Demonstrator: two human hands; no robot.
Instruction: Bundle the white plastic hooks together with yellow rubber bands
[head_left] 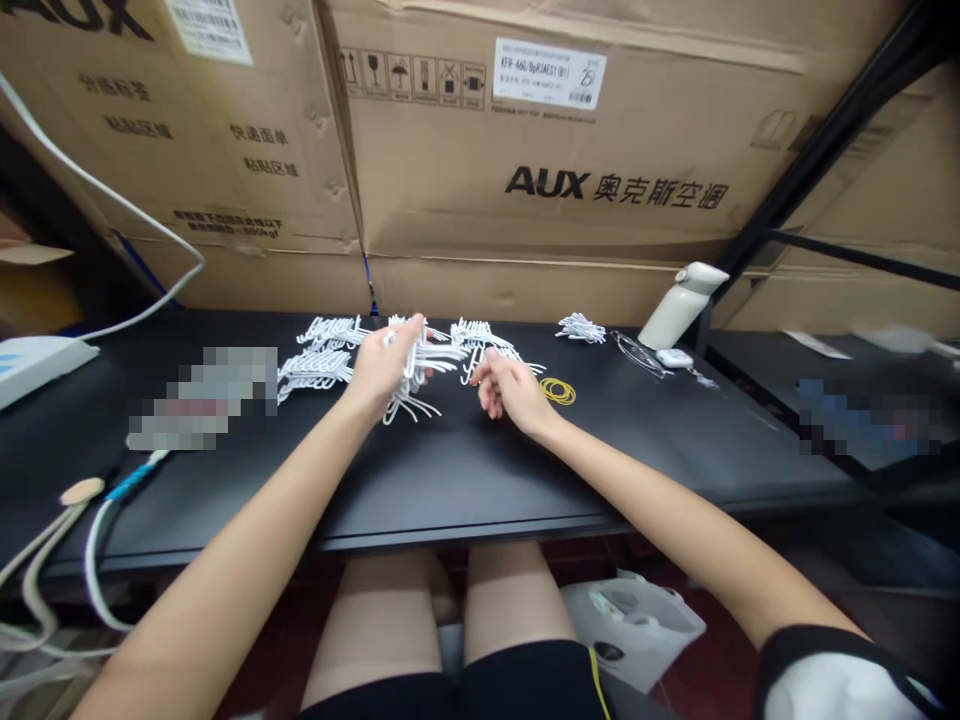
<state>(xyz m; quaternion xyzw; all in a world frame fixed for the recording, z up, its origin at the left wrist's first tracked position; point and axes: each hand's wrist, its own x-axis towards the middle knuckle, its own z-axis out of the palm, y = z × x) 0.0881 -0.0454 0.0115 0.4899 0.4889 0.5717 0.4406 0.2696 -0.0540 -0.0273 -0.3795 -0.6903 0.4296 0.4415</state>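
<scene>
A bunch of white wire hooks (437, 357) is gripped in my left hand (381, 368), above the black table. My right hand (516, 392) is a little to the right of the bunch, its fingers curled in; anything inside them is hidden. Behind the right hand lie more white hooks (471, 332), partly covered by it. Further bundles of hooks (315, 370) rest to the left of my left hand. Close by my right hand lie several yellow rubber bands (558, 391).
A separate hook bundle (581, 328) lies at the back right, with a white bottle (682, 305), glasses (637, 355) and a small white case (673, 358) beyond. Large cardboard boxes (450, 200) line the table's back. A cable (97, 540) hangs at the left; a plastic bag (637, 630) sits below.
</scene>
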